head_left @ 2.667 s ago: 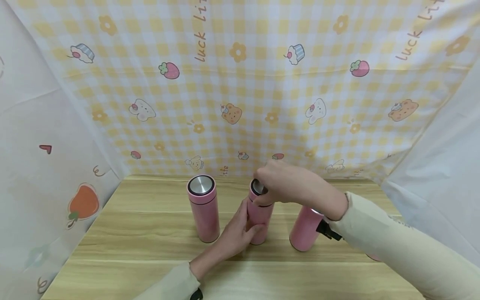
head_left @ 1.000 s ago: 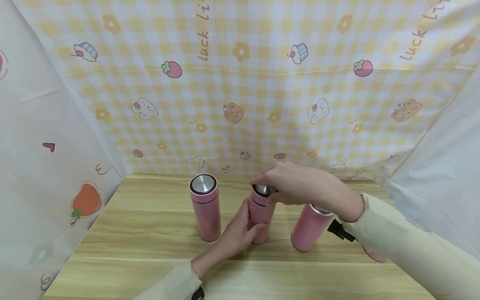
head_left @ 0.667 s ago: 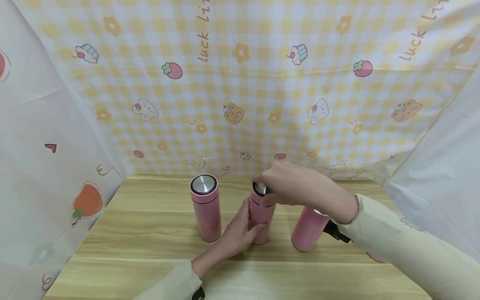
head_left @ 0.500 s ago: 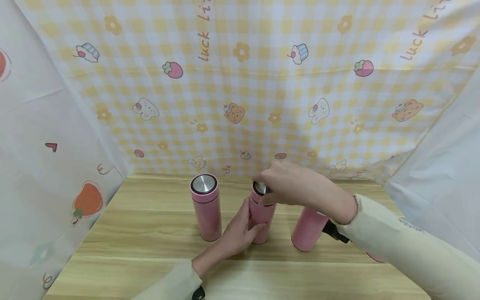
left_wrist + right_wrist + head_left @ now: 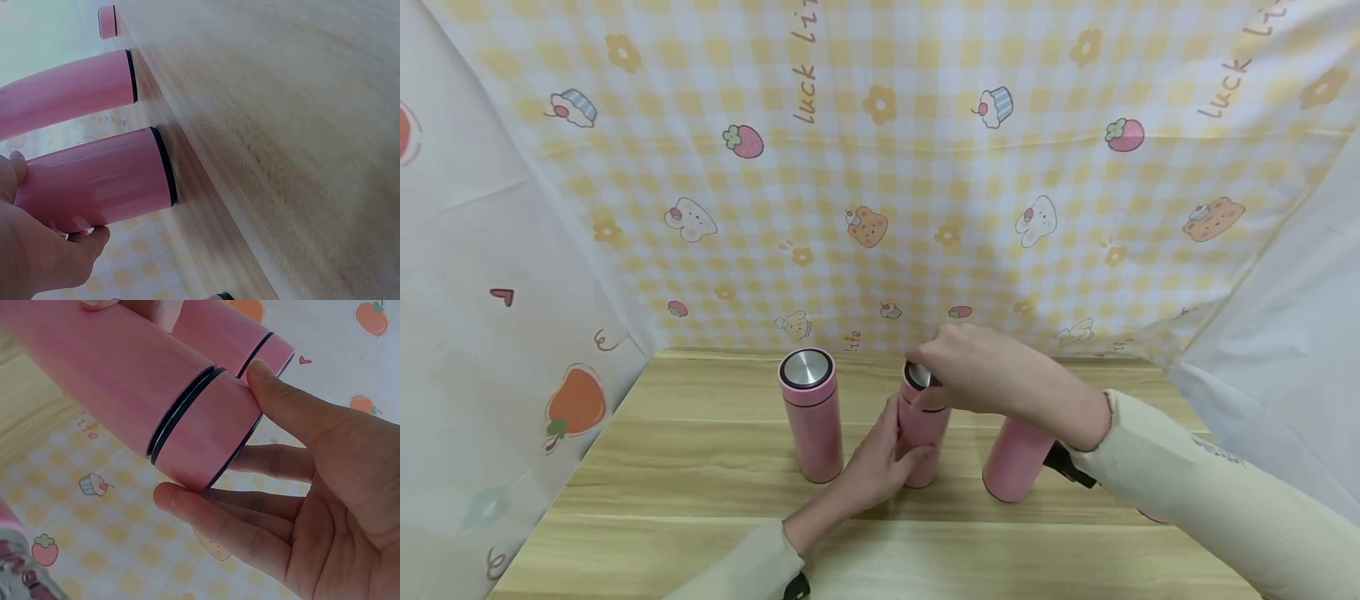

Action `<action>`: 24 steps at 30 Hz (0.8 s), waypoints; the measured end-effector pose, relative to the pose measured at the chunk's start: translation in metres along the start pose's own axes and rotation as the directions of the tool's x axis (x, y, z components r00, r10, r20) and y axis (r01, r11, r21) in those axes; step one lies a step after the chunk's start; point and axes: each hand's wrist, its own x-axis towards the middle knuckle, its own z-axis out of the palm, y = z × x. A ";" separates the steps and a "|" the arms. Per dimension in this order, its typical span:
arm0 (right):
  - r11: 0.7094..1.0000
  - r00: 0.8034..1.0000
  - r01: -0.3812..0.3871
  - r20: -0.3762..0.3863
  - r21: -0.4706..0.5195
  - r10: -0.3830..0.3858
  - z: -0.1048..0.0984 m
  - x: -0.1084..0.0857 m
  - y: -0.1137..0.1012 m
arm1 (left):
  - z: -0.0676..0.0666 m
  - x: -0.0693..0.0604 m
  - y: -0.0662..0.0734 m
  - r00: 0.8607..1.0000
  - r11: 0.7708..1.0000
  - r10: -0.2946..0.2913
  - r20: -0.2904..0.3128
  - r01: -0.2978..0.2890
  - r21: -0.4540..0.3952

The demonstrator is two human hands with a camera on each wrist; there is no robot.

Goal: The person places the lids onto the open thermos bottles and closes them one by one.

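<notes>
A pink thermos flask [image 5: 922,433] stands upright on the wooden table, its cap topped with a steel disc. My left hand [image 5: 874,467] grips its body from the left, the thumb across the front. From above, my right hand [image 5: 973,367] holds the cap [image 5: 209,428] between thumb and fingers. In the right wrist view a narrow slanted gap shows between cap and body. A second pink flask [image 5: 811,417], capped, stands to the left. On the right is a third flask [image 5: 1017,462], its top hidden by my right arm; the right wrist view shows a bare steel mouth [image 5: 25,569].
A small pink cap-like piece [image 5: 107,22] sits on the table [image 5: 700,483] at far right, mostly behind my right sleeve [image 5: 1210,483]. A checked cloth [image 5: 880,167] hangs behind the table, with white cloth at both sides.
My right hand's fingers, spread wider over the cap one second ago, have turned and drawn in around it. My left hand and the flasks stay in place.
</notes>
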 end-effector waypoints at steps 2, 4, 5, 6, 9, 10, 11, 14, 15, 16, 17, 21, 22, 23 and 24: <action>1.000 1.000 0.003 0.009 0.006 -0.003 -0.001 0.000 0.000 | 0.000 0.000 -0.001 1.000 1.000 0.002 0.002 -0.002 0.001; 1.000 1.000 0.010 0.026 0.025 -0.011 -0.002 -0.001 0.002 | -0.001 0.000 0.000 1.000 1.000 0.003 0.003 -0.003 -0.002; 0.999 0.999 0.012 0.043 0.043 -0.014 -0.002 -0.001 0.004 | -0.001 -0.001 0.000 1.000 1.000 0.000 0.005 0.000 -0.005; 0.998 0.998 0.013 0.063 0.059 -0.016 -0.004 -0.002 0.005 | -0.001 -0.001 0.000 1.000 1.000 -0.001 0.007 0.001 -0.009; 0.993 0.992 0.019 0.120 0.119 -0.034 -0.009 -0.006 0.012 | -0.002 -0.001 0.002 1.000 1.000 -0.007 0.008 0.007 -0.015; 0.990 0.990 0.026 0.134 0.138 -0.045 -0.010 -0.008 0.014 | -0.002 -0.002 0.002 1.000 1.000 -0.007 0.005 0.007 -0.014; 0.988 0.988 0.030 0.148 0.152 -0.053 -0.012 -0.009 0.016 | -0.001 -0.002 0.001 1.000 1.000 -0.005 0.001 0.005 -0.012; 0.981 0.983 0.063 0.156 0.183 -0.092 -0.013 -0.012 0.022 | -0.001 -0.002 0.000 1.000 1.000 0.004 -0.016 -0.004 -0.003; 0.979 0.982 0.080 0.154 0.189 -0.110 -0.013 -0.012 0.024 | -0.001 -0.002 -0.001 1.000 1.000 0.011 -0.023 -0.011 0.004; 0.976 0.981 0.096 0.151 0.195 -0.126 -0.012 -0.012 0.026 | -0.001 -0.002 -0.001 1.000 1.000 0.015 -0.028 -0.014 0.012; 0.974 0.979 0.108 0.150 0.197 -0.139 -0.010 -0.012 0.027 | -0.002 -0.002 -0.002 0.999 1.000 0.016 -0.032 -0.015 0.018; 0.967 0.977 0.143 0.128 0.213 -0.172 -0.005 -0.010 0.031 | -0.002 -0.001 -0.002 0.999 1.000 0.006 -0.041 -0.005 0.024; 0.966 0.977 0.141 0.126 0.217 -0.171 -0.004 -0.010 0.032 | -0.003 0.000 -0.001 0.999 1.000 -0.003 -0.044 0.003 0.016; 0.965 0.978 0.140 0.122 0.223 -0.170 -0.003 -0.010 0.032 | -0.003 0.000 0.000 0.999 1.000 -0.012 -0.048 0.012 0.003; 0.964 0.978 0.139 0.119 0.226 -0.169 -0.003 -0.010 0.032 | -0.003 0.000 0.000 0.998 1.000 -0.021 -0.054 0.021 -0.007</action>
